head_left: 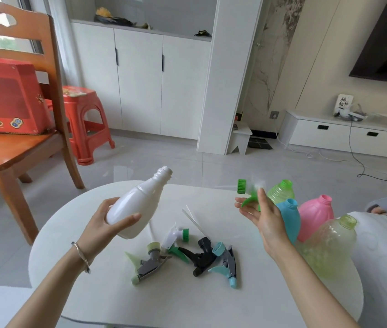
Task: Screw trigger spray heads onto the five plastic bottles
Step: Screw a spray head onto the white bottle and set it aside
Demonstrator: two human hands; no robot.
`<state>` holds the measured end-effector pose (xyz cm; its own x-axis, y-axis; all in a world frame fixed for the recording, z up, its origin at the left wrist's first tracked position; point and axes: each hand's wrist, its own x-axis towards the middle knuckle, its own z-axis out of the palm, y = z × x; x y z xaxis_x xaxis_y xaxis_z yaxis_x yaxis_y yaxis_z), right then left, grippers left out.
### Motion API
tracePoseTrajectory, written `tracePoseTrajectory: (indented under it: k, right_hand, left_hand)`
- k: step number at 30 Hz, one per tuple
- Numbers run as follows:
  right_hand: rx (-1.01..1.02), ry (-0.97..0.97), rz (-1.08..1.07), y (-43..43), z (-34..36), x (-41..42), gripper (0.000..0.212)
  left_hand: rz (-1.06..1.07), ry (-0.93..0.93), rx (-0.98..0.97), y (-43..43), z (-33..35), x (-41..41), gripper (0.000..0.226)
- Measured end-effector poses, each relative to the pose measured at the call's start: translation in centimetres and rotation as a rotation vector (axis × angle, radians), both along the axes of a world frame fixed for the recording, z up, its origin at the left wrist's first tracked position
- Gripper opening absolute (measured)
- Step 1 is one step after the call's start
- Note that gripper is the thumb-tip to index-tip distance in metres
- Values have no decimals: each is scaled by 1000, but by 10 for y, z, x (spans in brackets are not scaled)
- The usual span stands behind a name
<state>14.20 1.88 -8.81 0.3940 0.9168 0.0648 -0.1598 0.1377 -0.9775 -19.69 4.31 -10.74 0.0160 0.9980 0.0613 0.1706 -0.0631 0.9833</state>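
**Mating the Spray Head to the White Bottle**

The white bottle (138, 204) is gripped around its lower body by the left hand (107, 221). It is held above the table (93, 292) and tilted so that its open threaded neck (165, 172) points toward 1 o'clock. The green-collared spray head (247, 190) is pinched between the thumb and fingers of the right hand (262, 216); motion blur hides the exact grip. Its collar (241, 186) faces 9 o'clock, toward the neck but well apart from it.

For a clean start, the collar is to be set square to the neck axis before contact, since a tilted collar is likely to cross-thread. The bottle is best kept fixed while the collar alone is turned. A dip tube cannot be made out; if fitted, it is to be fed in first.

Four other bottles (315, 214) stand at 3 o'clock on the table, and four loose heads (202, 254) lie at 6 o'clock.
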Motion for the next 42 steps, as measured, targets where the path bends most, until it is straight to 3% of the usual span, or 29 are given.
tracePoseTrajectory:
  k: [20, 35, 42]
  right_hand:
    - [-7, 88, 126, -6, 4, -1, 38]
    - [4, 290, 101, -7, 12, 13, 27]
    - [-24, 329, 155, -7, 13, 7, 19]
  left_hand:
    - [-68, 66, -21, -5, -3, -13, 80]
    - [-178, -22, -67, -1, -2, -19, 58]
    - [-245, -64, -107, -8, 2, -11, 59]
